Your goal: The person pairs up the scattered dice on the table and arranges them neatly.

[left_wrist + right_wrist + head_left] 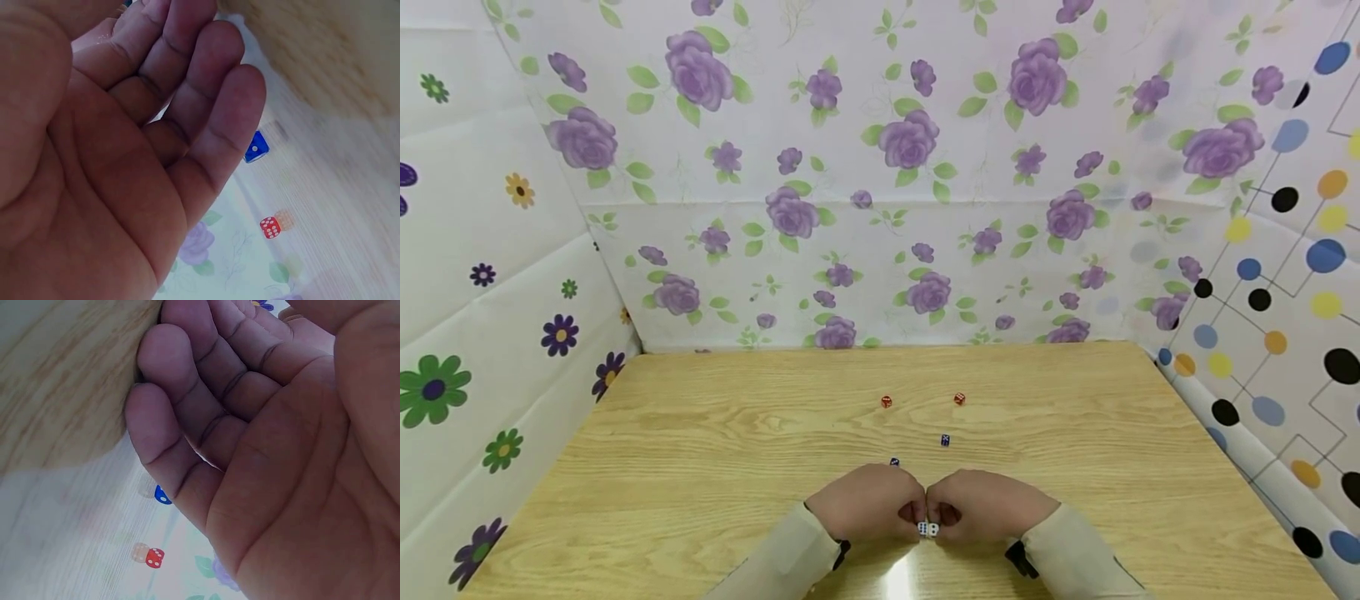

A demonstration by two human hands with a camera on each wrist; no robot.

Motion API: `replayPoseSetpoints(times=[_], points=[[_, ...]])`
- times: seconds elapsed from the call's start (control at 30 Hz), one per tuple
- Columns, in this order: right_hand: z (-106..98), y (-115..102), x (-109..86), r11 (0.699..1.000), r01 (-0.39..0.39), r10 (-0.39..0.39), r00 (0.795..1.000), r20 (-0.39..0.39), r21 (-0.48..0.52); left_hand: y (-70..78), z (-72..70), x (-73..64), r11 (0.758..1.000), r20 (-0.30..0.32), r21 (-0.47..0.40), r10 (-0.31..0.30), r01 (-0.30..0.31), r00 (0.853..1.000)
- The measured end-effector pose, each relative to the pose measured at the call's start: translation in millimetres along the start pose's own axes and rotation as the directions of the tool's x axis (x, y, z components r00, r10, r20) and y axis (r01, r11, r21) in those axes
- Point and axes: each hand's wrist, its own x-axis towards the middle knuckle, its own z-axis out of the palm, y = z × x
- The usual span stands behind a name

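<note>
Hands pinch white dice, apparently paired, at six o'clock; toward twelve, blue dice and red dice lie apart, untouched.

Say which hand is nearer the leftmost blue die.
Left. The left hand is just on the near side of the blue die; the right hand is farther, to its right.

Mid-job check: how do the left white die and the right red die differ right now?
Colour: the left white die has dark pips; the right red die has pale ones.
Handling: the left hand pinches the left white die, while the right red die lies untouched on the table.
Place: the left white die is nearer the person than the right red die.
Shared: both are cube-shaped.
</note>
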Motion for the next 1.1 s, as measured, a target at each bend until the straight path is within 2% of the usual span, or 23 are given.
replayPoseSetpoints(times=[0.3, 0.6, 0.93, 1.1], points=[[0.6, 1.3, -0.1, 0.999, -0.025, 0.025, 1.0, 0.001, 0.023, 0.1, 1.6, 2.5, 0.999, -0.015, 0.036, 0.002, -0.001, 1.0], [0.4, 1.4, -0.8, 0.999, -0.011, 0.011, 1.0, 0.011, 0.046, 1.0, -0.3, 0.6, 1.0, -0.018, 0.004, 0.019, -0.019, 1.0], [-1.1, 1.2, -2.6, 0.999, -0.033, 0.032, 0.999, 0.017, 0.038, 0.6, -1.5, -1.3, 0.998, 0.01, -0.062, -0.018, 0.018, 1.0], [-4.7, 0.5, -5.2, 0.998, -0.054, 0.054, 0.998, 0.015, 0.024, -4.1, -6.0, -2.6, 0.999, -0.006, -0.038, -0.015, 0.015, 1.0]])
